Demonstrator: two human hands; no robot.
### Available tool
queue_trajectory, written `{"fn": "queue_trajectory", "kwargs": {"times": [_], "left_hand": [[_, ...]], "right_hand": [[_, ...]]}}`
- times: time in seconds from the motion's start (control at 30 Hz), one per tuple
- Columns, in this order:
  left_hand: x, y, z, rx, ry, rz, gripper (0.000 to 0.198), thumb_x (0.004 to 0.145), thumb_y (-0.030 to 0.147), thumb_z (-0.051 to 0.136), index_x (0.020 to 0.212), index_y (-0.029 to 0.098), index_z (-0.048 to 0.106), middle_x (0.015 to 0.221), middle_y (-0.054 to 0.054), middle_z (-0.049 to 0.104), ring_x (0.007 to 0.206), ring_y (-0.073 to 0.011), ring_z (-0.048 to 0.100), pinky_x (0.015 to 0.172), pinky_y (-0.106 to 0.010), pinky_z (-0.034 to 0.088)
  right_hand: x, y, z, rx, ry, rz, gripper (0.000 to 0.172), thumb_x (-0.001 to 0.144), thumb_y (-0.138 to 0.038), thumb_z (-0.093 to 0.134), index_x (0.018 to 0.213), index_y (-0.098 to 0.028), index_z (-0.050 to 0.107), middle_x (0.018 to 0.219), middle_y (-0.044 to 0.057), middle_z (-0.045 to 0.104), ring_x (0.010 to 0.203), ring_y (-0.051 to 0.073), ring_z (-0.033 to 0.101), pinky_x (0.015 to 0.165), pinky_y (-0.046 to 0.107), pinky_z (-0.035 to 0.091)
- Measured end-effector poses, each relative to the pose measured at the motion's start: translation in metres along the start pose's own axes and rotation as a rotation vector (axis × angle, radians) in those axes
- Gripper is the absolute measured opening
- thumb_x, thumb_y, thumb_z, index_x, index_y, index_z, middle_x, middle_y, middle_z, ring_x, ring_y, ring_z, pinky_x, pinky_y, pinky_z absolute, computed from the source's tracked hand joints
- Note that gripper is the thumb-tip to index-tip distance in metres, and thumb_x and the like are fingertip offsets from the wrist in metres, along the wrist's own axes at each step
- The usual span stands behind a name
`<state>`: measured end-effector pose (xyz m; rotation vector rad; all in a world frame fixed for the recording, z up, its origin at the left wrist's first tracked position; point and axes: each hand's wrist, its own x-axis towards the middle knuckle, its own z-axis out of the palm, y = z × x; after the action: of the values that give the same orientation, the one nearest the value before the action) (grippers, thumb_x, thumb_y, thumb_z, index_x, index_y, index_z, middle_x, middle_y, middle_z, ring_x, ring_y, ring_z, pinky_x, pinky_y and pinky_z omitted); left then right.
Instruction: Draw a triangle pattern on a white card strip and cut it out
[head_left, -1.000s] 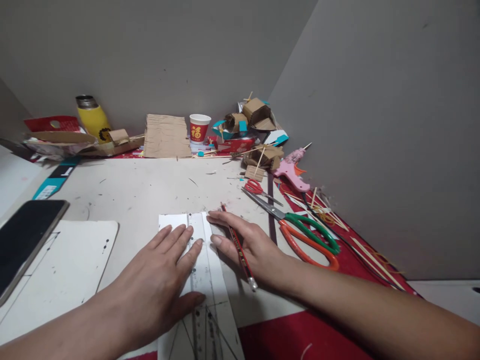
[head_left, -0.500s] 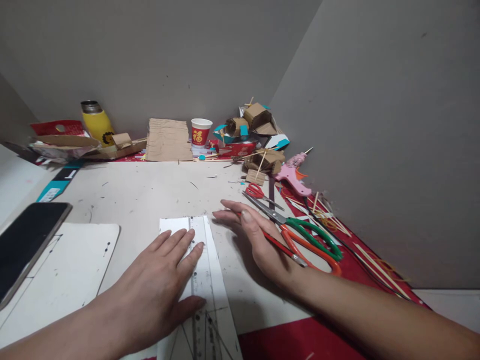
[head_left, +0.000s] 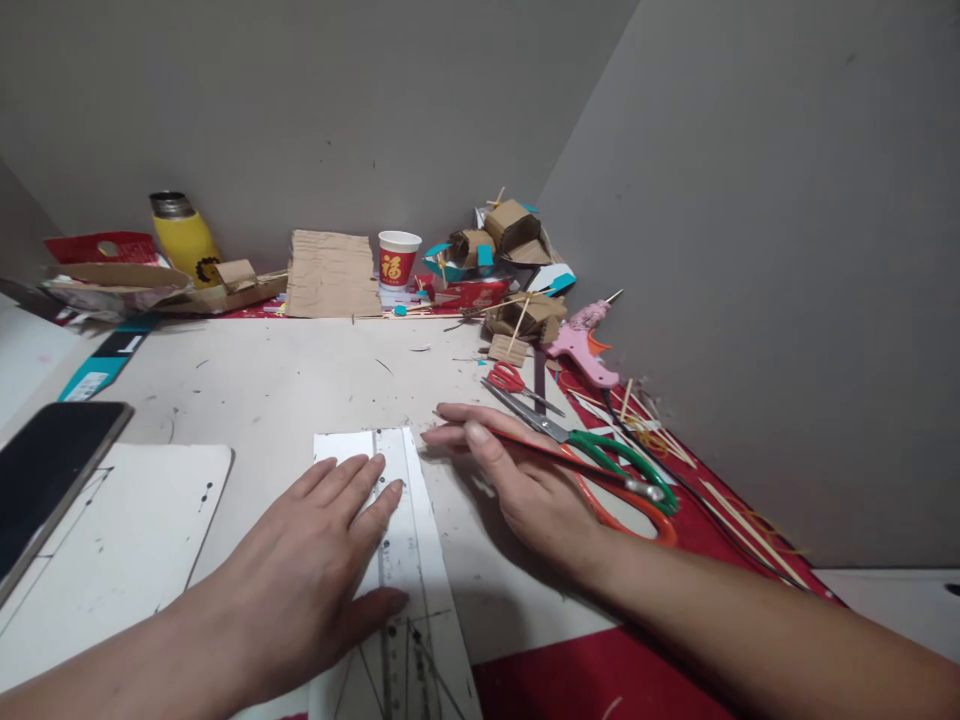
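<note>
The clear ruler [head_left: 406, 555] is pressed onto white card [head_left: 340, 446] by the left hand [head_left: 315, 560], fingers slightly apart. Right of the ruler, the pencil [head_left: 562, 457] is clamped in the right hand [head_left: 529, 495]. The ruler (presumably light, stiff, somewhat slippery) is best held flat at mid-length.

This is looking like a craft corner: grey walls [head_left: 300, 110] are enclosing a white tabletop [head_left: 247, 375], and a pink glue gun [head_left: 580, 352], 2 pairs of scissors [head_left: 550, 429], wooden sticks [head_left: 739, 512] and cardboard pieces [head_left: 332, 275] are crowding its edges.
</note>
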<state>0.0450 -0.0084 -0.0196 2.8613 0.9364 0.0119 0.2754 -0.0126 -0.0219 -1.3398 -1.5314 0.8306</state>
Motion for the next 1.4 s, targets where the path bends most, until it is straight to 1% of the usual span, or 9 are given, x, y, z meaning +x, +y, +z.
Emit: {"fn": "queue_trajectory", "kwargs": {"times": [0.07,0.27,0.5,0.77,0.9,1.0,1.17,1.27,1.4], "left_hand": [[0.000,-0.001,-0.001,-0.004,0.006,0.001,0.067,0.088,0.046,0.063,0.144,0.011,0.050,0.150,-0.026,0.046,0.136,-0.0429,0.046,0.107,-0.061,0.043],[-0.002,-0.005,-0.001,-0.025,0.050,0.028,0.067,0.089,0.051,0.061,0.142,0.010,0.051,0.147,-0.025,0.051,0.133,-0.0420,0.050,0.106,-0.061,0.043],[-0.003,-0.005,-0.001,-0.011,0.027,0.050,0.060,0.090,0.050,0.061,0.140,0.018,0.052,0.150,-0.023,0.048,0.136,-0.0425,0.047,0.107,-0.062,0.041],[-0.006,-0.007,0.000,-0.011,0.006,0.071,0.065,0.091,0.049,0.063,0.150,0.033,0.041,0.153,-0.023,0.043,0.140,-0.0419,0.042,0.107,-0.063,0.039],[-0.006,-0.006,0.000,-0.037,0.027,0.055,0.066,0.090,0.046,0.065,0.150,0.031,0.041,0.153,-0.019,0.046,0.139,-0.0390,0.043,0.110,-0.060,0.037],[-0.007,-0.006,-0.001,-0.046,0.028,0.050,0.063,0.089,0.047,0.065,0.146,0.026,0.047,0.152,-0.020,0.046,0.139,-0.0398,0.044,0.110,-0.061,0.036],[-0.005,-0.007,-0.006,-0.080,0.026,0.053,0.063,0.087,0.046,0.067,0.144,0.026,0.049,0.152,-0.018,0.047,0.137,-0.0403,0.045,0.109,-0.061,0.036],[-0.003,-0.004,-0.008,-0.068,0.023,0.041,0.064,0.085,0.044,0.070,0.143,0.025,0.051,0.147,-0.018,0.052,0.133,-0.0405,0.049,0.108,-0.061,0.037],[-0.002,0.006,-0.001,0.037,-0.005,0.041,0.062,0.087,0.052,0.067,0.136,0.016,0.059,0.137,-0.019,0.061,0.124,-0.0393,0.057,0.107,-0.058,0.039]], "right_hand": [[-0.001,0.002,0.002,0.059,0.011,0.013,0.039,0.099,-0.054,0.047,0.103,-0.023,0.071,0.096,0.008,0.077,0.101,0.024,0.069,0.101,0.049,0.048],[-0.003,0.002,0.007,0.313,-0.083,0.128,0.039,0.095,-0.053,0.055,0.101,-0.018,0.070,0.083,0.007,0.073,0.074,0.018,0.069,0.068,0.033,0.057],[-0.001,-0.002,0.007,0.236,-0.141,0.137,0.013,0.089,-0.030,0.062,0.084,-0.019,0.065,0.073,0.001,0.066,0.068,0.014,0.065,0.067,0.029,0.055],[0.001,-0.002,0.010,0.273,-0.132,0.185,0.010,0.086,-0.028,0.062,0.082,-0.019,0.062,0.073,0.001,0.065,0.067,0.014,0.064,0.064,0.028,0.053],[0.000,0.000,0.009,0.290,-0.137,0.172,0.009,0.088,-0.028,0.061,0.084,-0.019,0.062,0.076,0.001,0.066,0.069,0.014,0.066,0.066,0.029,0.055],[0.000,0.001,0.007,0.234,-0.172,0.105,0.012,0.093,-0.030,0.057,0.089,-0.020,0.063,0.084,0.004,0.070,0.078,0.017,0.070,0.073,0.032,0.057],[0.000,0.004,0.004,-0.100,-0.315,-0.216,0.021,0.099,-0.026,0.052,0.110,-0.019,0.068,0.106,0.009,0.075,0.098,0.020,0.069,0.089,0.037,0.055],[-0.001,0.008,0.005,-0.230,-0.343,-0.359,0.025,0.100,-0.024,0.051,0.118,-0.017,0.067,0.109,0.010,0.074,0.101,0.021,0.068,0.091,0.036,0.054],[-0.002,0.012,0.006,-0.292,-0.363,-0.417,0.028,0.101,-0.025,0.047,0.121,-0.017,0.064,0.107,0.012,0.074,0.101,0.023,0.067,0.089,0.038,0.056]]}}
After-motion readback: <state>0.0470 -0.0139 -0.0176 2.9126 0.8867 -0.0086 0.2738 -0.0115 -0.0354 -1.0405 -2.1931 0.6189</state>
